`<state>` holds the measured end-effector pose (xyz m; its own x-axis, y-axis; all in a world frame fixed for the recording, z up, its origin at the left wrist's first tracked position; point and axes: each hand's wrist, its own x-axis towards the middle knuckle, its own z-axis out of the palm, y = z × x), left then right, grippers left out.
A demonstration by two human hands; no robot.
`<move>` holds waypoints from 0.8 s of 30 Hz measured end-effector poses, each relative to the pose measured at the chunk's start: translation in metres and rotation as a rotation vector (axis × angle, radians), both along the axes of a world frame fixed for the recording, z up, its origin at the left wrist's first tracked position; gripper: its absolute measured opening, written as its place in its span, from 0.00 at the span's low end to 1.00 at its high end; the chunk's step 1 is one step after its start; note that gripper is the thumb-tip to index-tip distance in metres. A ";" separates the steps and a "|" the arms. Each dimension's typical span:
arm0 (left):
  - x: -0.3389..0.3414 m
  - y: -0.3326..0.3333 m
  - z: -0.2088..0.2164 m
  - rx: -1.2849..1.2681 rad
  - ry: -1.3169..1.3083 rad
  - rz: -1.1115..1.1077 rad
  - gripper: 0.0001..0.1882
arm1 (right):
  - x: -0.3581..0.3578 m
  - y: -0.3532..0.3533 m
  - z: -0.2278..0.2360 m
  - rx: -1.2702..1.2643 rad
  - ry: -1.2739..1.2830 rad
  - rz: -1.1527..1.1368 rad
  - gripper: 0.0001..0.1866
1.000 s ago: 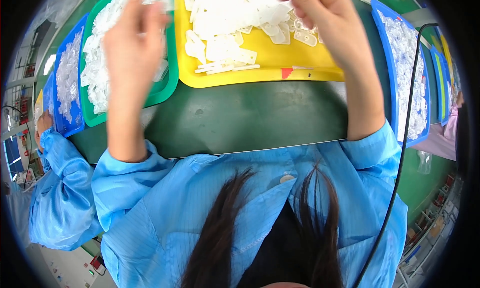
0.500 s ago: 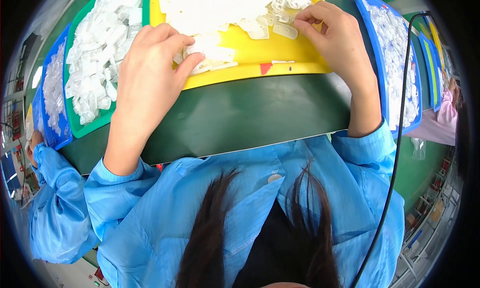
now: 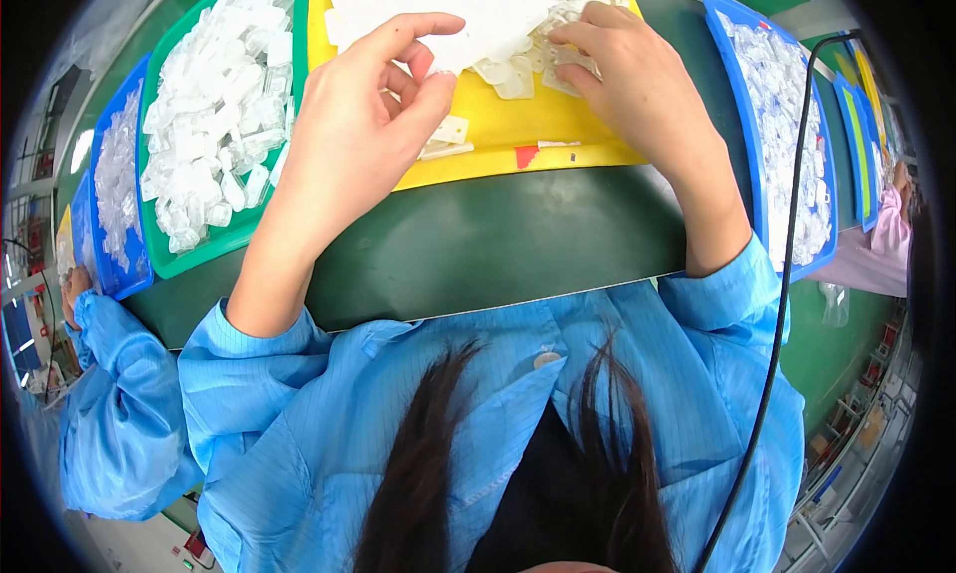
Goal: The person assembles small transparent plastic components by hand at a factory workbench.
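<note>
Left hand point(image 3: 363, 125) lifted, curled over yellow tray point(image 3: 498, 140); right hand point(image 3: 627, 70) flat on white parts point(image 3: 488, 20).

Yellow tray point(image 3: 498, 150), green tray point(image 3: 224, 242), blue tray point(image 3: 762, 175) (all holding translucent white pieces point(image 3: 214, 125)), dark green table point(image 3: 498, 244), blue sleeves point(image 3: 249, 374)

- The left hand point(image 3: 363, 125) hovers over the near left part of the yellow tray point(image 3: 498, 140), back of the hand up, thumb and forefinger curved toward each other with a gap between, holding nothing that shows.
- Its bare forearm slants down and left from the tray to a blue sleeve cuff.
- The right hand point(image 3: 627, 75) rests on the tray's right side, fingers bent, tips pressing into the white pieces there.
- Its forearm runs down and right from the tray into a blue sleeve.
</note>
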<state>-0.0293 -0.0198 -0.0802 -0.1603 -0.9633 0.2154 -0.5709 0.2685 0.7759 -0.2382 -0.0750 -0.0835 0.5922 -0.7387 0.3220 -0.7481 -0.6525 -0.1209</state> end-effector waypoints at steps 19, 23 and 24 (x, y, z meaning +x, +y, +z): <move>0.009 0.006 -0.012 0.013 0.543 0.058 0.13 | 0.053 0.007 -0.003 1.036 -1.055 0.172 0.06; 0.006 0.008 -0.015 -0.025 0.547 0.094 0.13 | 0.051 0.008 -0.005 1.062 -1.109 0.137 0.07; 0.006 0.008 -0.016 -0.028 0.545 0.090 0.13 | 0.050 0.009 -0.005 1.057 -1.112 0.138 0.07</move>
